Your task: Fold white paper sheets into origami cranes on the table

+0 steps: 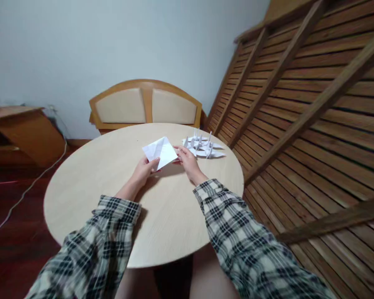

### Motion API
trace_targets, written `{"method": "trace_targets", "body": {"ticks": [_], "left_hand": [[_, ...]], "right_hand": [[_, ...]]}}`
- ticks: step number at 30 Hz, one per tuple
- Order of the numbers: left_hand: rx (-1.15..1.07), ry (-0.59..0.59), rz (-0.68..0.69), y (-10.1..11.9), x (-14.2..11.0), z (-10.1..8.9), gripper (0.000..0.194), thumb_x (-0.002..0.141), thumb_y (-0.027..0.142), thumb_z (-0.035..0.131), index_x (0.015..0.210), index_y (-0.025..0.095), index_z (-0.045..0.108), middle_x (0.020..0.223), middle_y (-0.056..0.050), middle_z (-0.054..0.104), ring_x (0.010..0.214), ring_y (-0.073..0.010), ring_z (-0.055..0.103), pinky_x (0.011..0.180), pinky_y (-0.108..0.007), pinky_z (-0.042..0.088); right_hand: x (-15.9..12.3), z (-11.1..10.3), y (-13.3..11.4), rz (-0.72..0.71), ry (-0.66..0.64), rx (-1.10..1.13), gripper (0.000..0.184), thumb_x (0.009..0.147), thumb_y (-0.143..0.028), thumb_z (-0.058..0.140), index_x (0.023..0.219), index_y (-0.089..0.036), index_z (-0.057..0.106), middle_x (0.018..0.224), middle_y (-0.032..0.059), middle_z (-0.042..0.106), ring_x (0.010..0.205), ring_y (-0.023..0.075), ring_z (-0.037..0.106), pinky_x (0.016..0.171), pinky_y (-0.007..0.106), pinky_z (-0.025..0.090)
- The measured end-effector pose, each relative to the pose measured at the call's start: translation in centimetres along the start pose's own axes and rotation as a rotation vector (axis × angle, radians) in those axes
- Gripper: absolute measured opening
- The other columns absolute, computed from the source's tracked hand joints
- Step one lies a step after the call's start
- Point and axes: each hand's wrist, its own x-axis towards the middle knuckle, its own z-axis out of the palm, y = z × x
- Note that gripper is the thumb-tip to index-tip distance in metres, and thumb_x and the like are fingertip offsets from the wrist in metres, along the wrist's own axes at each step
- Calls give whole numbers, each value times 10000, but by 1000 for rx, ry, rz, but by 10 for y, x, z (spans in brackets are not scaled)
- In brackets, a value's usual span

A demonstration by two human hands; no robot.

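Observation:
A folded sheet of white paper [162, 151], roughly square with crease lines, is held just above the round table. My left hand [145, 169] grips its lower left edge, the thumb lying on top and the fingers underneath. At the paper's right corner, my right hand [187, 161] is closed, thumb and fingers pinching the edge. Several white origami cranes [209, 150] stand close together on the table, just beyond and to the right of my right hand.
The round pale wooden table [90, 187] stands in front of me. A padded wooden headboard [174, 106] is behind it, against the wall. Wooden slats [293, 104] lean along the right side. A desk [25, 128] and a white cable [31, 185] are at left.

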Motion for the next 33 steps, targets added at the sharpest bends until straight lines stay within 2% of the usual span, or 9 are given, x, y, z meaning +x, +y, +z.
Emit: {"method": "trace_targets", "body": {"ticks": [5,11,14,18,23,27,33], "left_hand": [[0,51,8,2,1,1,426,714,370,715,1062,136,641,1017,-122,663,729,-165,569,536,-233,461],[-5,81,-28,6,-1,4,405,692,376,725,1011,139,649,995,-119,666,733,-173,577,530,-238,456],[-16,83,-39,6,0,4,411,692,372,729,1022,141,647,1013,-116,664,755,-175,583,539,-236,461],[-54,108,-52,6,1,2,395,688,356,738,1005,140,642,951,-96,661,727,-160,576,524,-222,445],[-114,129,-36,6,3,1,367,671,343,760,943,134,629,865,-66,634,671,-132,552,505,-208,430],[-114,100,-48,7,2,2,396,674,335,774,987,140,630,921,-89,644,686,-136,564,514,-212,446],[-103,46,-74,6,0,3,469,650,264,799,1062,151,607,989,-103,652,678,-128,572,548,-221,479]], "right_hand": [[5,-4,6,2,-8,4,242,892,-235,548,1130,-264,582,1006,27,699,800,134,655,702,288,561],[7,-8,9,-64,-69,-26,327,821,-199,620,1138,-275,599,984,22,690,866,159,644,718,308,564],[6,-7,9,-106,-86,-84,290,809,-187,616,1090,-253,650,1035,35,685,870,155,634,727,317,555],[2,-7,6,-121,-109,-211,180,811,-181,600,954,-205,708,963,45,692,779,138,610,753,342,544],[-1,-7,1,-101,-210,-235,182,792,-192,637,961,-204,703,967,40,684,770,134,600,782,341,534],[-1,-8,-1,-82,-218,-237,191,785,-163,627,960,-201,693,1004,40,671,791,130,595,796,327,519],[1,-10,0,-79,-184,-269,204,780,-140,598,961,-195,675,942,26,663,769,126,579,769,305,493]]}}
